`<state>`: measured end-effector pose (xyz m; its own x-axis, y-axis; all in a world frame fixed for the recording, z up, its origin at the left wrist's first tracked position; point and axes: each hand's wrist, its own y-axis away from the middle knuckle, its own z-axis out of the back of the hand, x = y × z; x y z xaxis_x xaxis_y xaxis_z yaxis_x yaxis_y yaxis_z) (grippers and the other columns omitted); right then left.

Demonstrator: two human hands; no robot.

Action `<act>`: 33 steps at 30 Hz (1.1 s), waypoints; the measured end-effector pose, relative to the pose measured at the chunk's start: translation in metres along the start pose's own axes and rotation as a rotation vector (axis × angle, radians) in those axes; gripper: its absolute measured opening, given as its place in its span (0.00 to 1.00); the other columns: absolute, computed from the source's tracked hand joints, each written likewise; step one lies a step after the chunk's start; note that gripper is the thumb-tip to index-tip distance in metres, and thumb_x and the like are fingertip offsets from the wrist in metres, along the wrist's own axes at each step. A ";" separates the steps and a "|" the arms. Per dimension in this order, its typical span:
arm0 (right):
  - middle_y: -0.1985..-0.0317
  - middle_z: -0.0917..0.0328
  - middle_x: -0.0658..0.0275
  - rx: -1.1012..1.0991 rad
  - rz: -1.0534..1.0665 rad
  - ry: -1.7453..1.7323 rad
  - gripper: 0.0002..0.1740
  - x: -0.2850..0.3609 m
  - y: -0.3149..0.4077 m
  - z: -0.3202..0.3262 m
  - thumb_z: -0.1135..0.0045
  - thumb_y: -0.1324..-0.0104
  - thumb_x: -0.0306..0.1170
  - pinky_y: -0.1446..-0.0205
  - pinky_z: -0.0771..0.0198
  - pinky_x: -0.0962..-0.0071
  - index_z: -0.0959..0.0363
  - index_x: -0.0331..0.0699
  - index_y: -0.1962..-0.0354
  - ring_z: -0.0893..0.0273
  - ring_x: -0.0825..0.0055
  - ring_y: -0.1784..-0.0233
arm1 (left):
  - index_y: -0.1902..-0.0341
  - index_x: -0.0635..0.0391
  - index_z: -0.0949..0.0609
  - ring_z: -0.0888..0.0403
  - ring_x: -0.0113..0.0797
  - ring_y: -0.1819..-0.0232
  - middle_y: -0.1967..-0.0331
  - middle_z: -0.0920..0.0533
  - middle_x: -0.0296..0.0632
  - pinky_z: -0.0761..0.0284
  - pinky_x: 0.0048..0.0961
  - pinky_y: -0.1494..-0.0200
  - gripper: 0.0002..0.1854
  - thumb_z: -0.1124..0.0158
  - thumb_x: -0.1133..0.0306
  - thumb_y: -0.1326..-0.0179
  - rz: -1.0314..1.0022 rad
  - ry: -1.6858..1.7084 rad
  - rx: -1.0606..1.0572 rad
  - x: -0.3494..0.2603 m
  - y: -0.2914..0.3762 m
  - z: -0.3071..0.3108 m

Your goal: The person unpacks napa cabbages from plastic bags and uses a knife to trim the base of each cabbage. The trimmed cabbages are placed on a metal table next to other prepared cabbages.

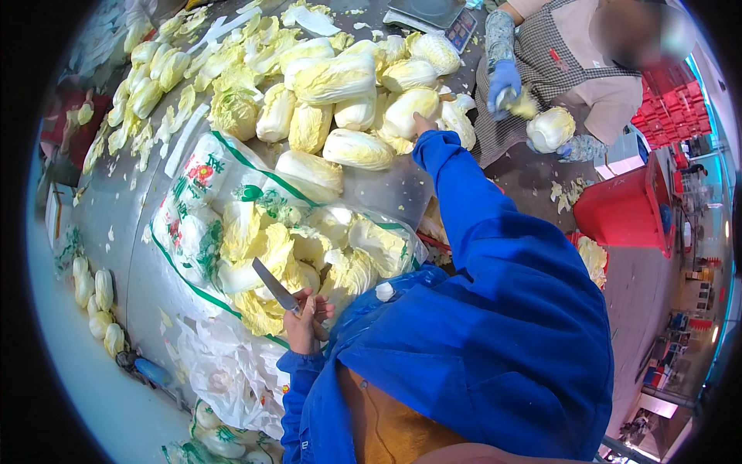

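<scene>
My left hand holds a knife by its handle, blade pointing up and left. Below the blade, a clear plastic sack with green edging and printed flowers lies open, full of loose yellow napa cabbage leaves. My right arm is stretched forward over the metal table. At its end, my right hand grips the right end of a pale napa cabbage in the pile, its fingers partly hidden. More whole cabbages are heaped around it.
Opposite on the right, a co-worker with blue gloves holds a cabbage. A scale stands at the far edge. A red bin is on the floor to the right. Crumpled white plastic lies left of me.
</scene>
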<state>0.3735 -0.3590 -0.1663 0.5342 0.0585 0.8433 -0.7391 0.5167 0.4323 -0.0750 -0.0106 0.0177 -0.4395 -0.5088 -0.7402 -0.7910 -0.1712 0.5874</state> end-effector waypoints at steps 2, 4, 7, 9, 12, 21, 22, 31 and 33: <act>0.45 0.29 0.53 0.195 -0.136 0.027 0.35 0.020 0.043 0.003 0.41 0.39 0.51 0.51 0.27 0.61 0.33 0.35 0.43 0.26 0.62 0.56 | 0.45 0.64 0.31 0.17 0.40 0.67 0.61 0.20 0.52 0.19 0.32 0.65 0.18 0.42 0.68 0.34 -0.014 0.003 -0.027 0.000 0.003 0.001; 0.43 0.32 0.55 0.280 -0.093 -0.021 0.33 0.015 0.054 0.021 0.44 0.36 0.49 0.50 0.28 0.59 0.36 0.37 0.40 0.28 0.62 0.51 | 0.45 0.64 0.31 0.17 0.40 0.67 0.61 0.20 0.53 0.19 0.32 0.65 0.18 0.42 0.68 0.33 -0.022 -0.005 -0.010 0.001 0.001 0.000; 0.39 0.35 0.58 0.326 -0.098 -0.184 0.33 0.009 0.085 0.037 0.46 0.33 0.45 0.49 0.28 0.57 0.41 0.38 0.36 0.33 0.61 0.42 | 0.46 0.64 0.31 0.19 0.37 0.72 0.64 0.20 0.51 0.21 0.29 0.70 0.17 0.42 0.68 0.33 -0.037 -0.016 -0.049 -0.002 0.006 -0.004; 0.42 0.31 0.58 0.250 0.053 -0.123 0.30 -0.009 0.104 0.047 0.45 0.33 0.42 0.50 0.27 0.64 0.38 0.36 0.38 0.29 0.65 0.45 | 0.47 0.64 0.30 0.22 0.33 0.78 0.67 0.21 0.49 0.25 0.25 0.76 0.16 0.42 0.69 0.33 -0.055 -0.057 -0.053 -0.001 0.006 -0.004; 0.47 0.25 0.56 0.373 0.218 0.005 0.24 -0.031 0.153 0.052 0.45 0.32 0.38 0.53 0.27 0.75 0.32 0.31 0.45 0.25 0.72 0.50 | 0.51 0.64 0.27 0.32 0.25 0.88 0.74 0.24 0.42 0.37 0.20 0.85 0.12 0.43 0.71 0.34 -0.115 -0.150 -0.139 0.002 0.015 0.004; 0.51 0.23 0.59 0.994 0.565 0.236 0.19 -0.046 0.349 0.074 0.47 0.32 0.32 0.43 0.32 0.75 0.31 0.32 0.46 0.25 0.74 0.48 | 0.48 0.65 0.24 0.21 0.26 0.63 0.62 0.19 0.41 0.25 0.24 0.62 0.17 0.39 0.74 0.40 -0.579 -0.474 -0.485 0.007 0.008 0.085; 0.51 0.23 0.57 1.017 0.645 0.274 0.20 -0.052 0.356 0.071 0.45 0.34 0.32 0.43 0.32 0.73 0.30 0.32 0.47 0.25 0.70 0.48 | 0.46 0.65 0.25 0.20 0.27 0.62 0.62 0.19 0.41 0.25 0.25 0.61 0.18 0.38 0.73 0.40 -0.569 -0.506 -0.471 0.011 0.008 0.085; 0.45 0.30 0.46 0.930 0.958 0.619 0.32 -0.096 0.369 0.072 0.40 0.41 0.42 0.36 0.38 0.58 0.34 0.35 0.43 0.33 0.50 0.40 | 0.42 0.61 0.27 0.28 0.58 0.46 0.43 0.28 0.59 0.32 0.40 0.43 0.30 0.37 0.81 0.55 -0.997 -1.177 -0.431 0.019 0.041 0.019; 0.44 0.30 0.46 0.869 0.992 0.725 0.33 -0.122 0.353 0.068 0.40 0.41 0.44 0.34 0.40 0.57 0.34 0.34 0.42 0.34 0.49 0.39 | 0.43 0.62 0.27 0.26 0.57 0.49 0.48 0.26 0.60 0.30 0.41 0.46 0.28 0.37 0.79 0.52 -0.770 -1.024 -0.288 0.050 0.035 0.035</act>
<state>0.0196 -0.2418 -0.0956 -0.4256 0.6031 0.6747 -0.7793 -0.6232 0.0655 -0.1397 -0.0125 -0.0098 -0.1417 0.6446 -0.7513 -0.9200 -0.3660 -0.1404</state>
